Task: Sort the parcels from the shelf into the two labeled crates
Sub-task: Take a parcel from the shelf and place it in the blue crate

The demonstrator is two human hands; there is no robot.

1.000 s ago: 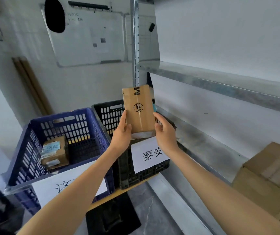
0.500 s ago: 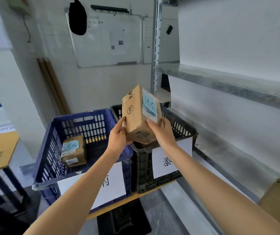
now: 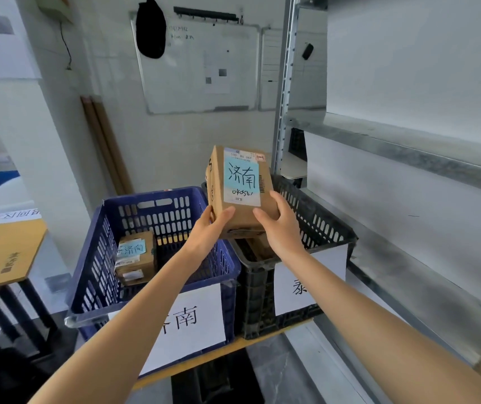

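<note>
The parcel [image 3: 242, 176] is held upright, a grip curled round each lower corner: left hand [image 3: 210, 228] at 7 o'clock, right hand [image 3: 280, 225] at 5 o'clock. Below it, one labelled box [image 3: 135, 258] lies in the blue crate [image 3: 151, 196] at 8 o'clock. A brown box [image 3: 258, 247] is partly seen in the black crate [image 3: 318, 223] at 4 o'clock. Since half a second ago, the parcel's blue label has been turned to face the camera.
</note>
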